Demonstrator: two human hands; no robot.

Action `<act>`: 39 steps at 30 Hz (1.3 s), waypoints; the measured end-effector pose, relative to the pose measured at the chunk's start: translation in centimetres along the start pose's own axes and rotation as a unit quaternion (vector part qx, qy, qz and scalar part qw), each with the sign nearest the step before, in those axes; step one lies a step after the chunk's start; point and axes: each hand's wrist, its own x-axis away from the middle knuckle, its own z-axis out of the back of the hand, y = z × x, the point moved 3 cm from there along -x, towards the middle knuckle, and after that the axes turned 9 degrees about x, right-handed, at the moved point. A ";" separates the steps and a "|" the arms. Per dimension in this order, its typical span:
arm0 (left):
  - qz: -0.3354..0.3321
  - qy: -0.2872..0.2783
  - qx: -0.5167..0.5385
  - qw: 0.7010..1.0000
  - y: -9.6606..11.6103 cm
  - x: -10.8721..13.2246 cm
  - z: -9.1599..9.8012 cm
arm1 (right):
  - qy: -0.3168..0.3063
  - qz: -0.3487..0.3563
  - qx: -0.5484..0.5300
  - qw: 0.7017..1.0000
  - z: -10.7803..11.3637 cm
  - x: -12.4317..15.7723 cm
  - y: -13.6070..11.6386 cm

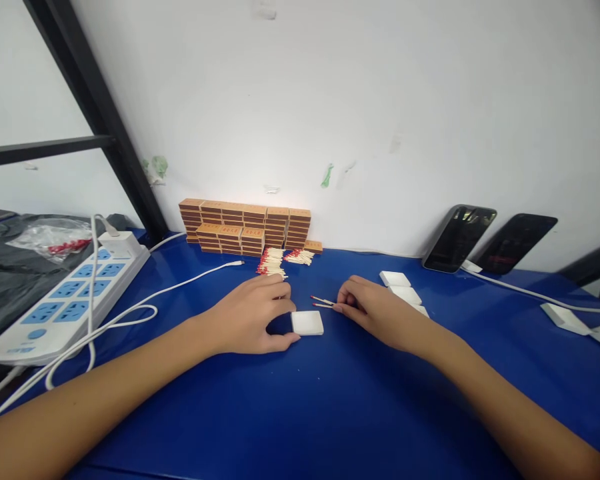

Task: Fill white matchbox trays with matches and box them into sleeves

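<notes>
On the blue tabletop lies a small white square block [307, 323], flat with rounded corners. My left hand [255, 313] bends around its left side, index finger at the upper corner and thumb at the lower one. To the right, my right hand [370, 310] pinches two matches [323, 304] between thumb and fingers; their red heads point left. Beyond my left hand lie a heap of loose matches [272, 261] and a smaller heap [300, 256] beside it. Several similar white blocks [405, 295] sit in a row behind my right hand, partly covered by it.
Stacked matchboxes [245, 227] stand against the wall [360, 120]. A power strip [70, 300] with a white cable [145, 307] occupies the left. Two phones [460, 237] lean at the back right, near white adapters [565, 319]. A black frame [100, 120] rises at left.
</notes>
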 end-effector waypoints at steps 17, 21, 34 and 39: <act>-0.010 -0.008 -0.008 1.000 0.4 -0.2 0.1 | 0.022 0.004 -0.027 0.999 -0.8 0.0 -0.8; -0.012 -0.006 -0.009 1.000 0.4 -0.2 0.1 | 0.007 -0.036 -0.019 0.999 -1.1 0.0 -1.2; -0.016 -0.001 -0.013 1.000 0.1 -0.2 0.0 | 0.021 -0.042 -0.022 0.999 -1.2 0.1 -1.7; -0.018 0.000 -0.015 1.000 0.2 -0.2 0.1 | 0.062 -0.030 -0.027 0.997 -1.4 -0.1 -1.6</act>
